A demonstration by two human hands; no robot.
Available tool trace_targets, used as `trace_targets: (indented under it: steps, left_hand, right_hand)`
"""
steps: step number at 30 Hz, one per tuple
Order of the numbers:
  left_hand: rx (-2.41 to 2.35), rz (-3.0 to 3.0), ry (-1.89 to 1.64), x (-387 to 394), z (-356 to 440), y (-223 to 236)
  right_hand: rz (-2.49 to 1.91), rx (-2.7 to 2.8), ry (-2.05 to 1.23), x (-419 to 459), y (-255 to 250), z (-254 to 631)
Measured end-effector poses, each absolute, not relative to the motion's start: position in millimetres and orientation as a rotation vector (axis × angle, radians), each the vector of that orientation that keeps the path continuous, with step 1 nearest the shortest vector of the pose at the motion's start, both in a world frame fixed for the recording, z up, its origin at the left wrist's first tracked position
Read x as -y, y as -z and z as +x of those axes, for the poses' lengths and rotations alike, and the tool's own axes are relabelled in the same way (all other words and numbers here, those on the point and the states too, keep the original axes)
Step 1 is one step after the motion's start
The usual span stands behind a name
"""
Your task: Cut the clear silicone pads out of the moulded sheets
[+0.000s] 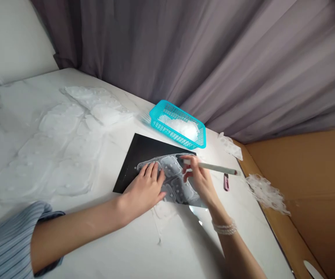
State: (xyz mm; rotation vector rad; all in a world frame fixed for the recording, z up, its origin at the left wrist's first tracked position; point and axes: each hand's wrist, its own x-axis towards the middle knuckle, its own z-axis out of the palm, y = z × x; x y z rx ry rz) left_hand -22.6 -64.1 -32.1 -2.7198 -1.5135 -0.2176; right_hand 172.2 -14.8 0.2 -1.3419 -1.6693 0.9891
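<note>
My left hand (146, 186) lies flat with its fingers stretched over a translucent white sheet (170, 167) of rounded, dotted panels. This sheet rests on a black board (140, 149) on the table. Above the sheet's right part, my right hand (199, 178) is closed round a slim pale green pen-shaped tool (218, 168). The tool is held nearly level, its dark reddish end pointing right. My hands cover part of the sheet. Just right of my right hand, a small pink cutter (226, 183) lies on the table.
Behind the board stands a turquoise basket (155, 112) containing white pieces (184, 128). Translucent panel sheets (68, 151) spread over the table's left side. White scraps (267, 193) hang at the right edge beside a cardboard box (309, 174). A grey curtain (155, 50) closes the back.
</note>
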Motion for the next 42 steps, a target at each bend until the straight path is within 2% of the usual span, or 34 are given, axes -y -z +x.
trace_targets:
  steps: [6,17,28,35,42]
  left_hand:
    - [1.474,-2.732,0.279,66.1,-29.0,25.6]
    - [1.426,-2.844,0.37,59.0,-37.3,30.2]
    - [1.509,-2.895,0.38,60.4,-35.1,31.0]
    - [1.469,-2.88,0.338,60.5,-35.5,34.0]
    - [1.438,-2.796,0.296,62.9,-37.7,34.6]
  right_hand:
    - [-1.332,1.833,-0.85,22.3,22.5,141.9]
    - [-1.23,2.15,-0.683,15.9,22.1,136.6]
    - [-1.204,2.28,-0.499,35.6,18.9,138.1]
    - [-1.136,2.322,-0.308,30.1,33.4,134.4]
    - [-1.123,2.255,-0.262,38.4,32.5,138.8]
